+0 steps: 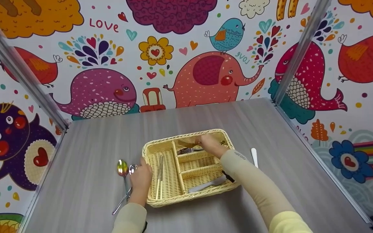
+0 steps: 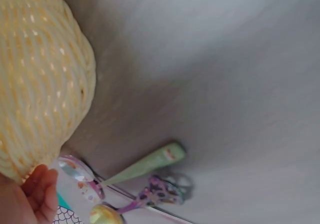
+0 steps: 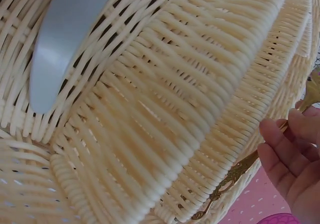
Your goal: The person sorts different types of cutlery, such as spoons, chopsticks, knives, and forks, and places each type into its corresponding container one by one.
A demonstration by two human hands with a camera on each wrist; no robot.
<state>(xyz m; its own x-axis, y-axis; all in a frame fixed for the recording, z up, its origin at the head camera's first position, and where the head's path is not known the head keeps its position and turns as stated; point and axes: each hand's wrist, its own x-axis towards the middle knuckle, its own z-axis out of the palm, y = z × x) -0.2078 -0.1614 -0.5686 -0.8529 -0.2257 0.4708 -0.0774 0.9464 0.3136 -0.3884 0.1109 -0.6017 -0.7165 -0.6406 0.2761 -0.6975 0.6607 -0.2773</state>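
A cream wicker basket (image 1: 163, 202) with compartments stands on the table. My left hand (image 1: 141, 176) grips its left rim, with curled fingers (image 2: 42, 191) against the weave in the left wrist view. Over the back right compartment, my right hand (image 1: 210, 145) pinches a gold piece of cutlery with an ornate handle (image 3: 235, 174); its kind is unclear. Below that hand lies other cutlery (image 1: 186, 150), partly hidden. Thin metal sticks (image 1: 159, 178) lie in the long left compartment. A grey knife blade (image 3: 55, 48) rests in the front right compartment.
Left of the basket lie a yellowish spoon (image 1: 122, 167) and a silver spoon (image 1: 132, 168). A green handle (image 2: 150, 164) and an ornate purple handle (image 2: 155, 191) show there too. A white handle (image 1: 254, 156) lies at right. Patterned walls (image 1: 154, 74) enclose the table.
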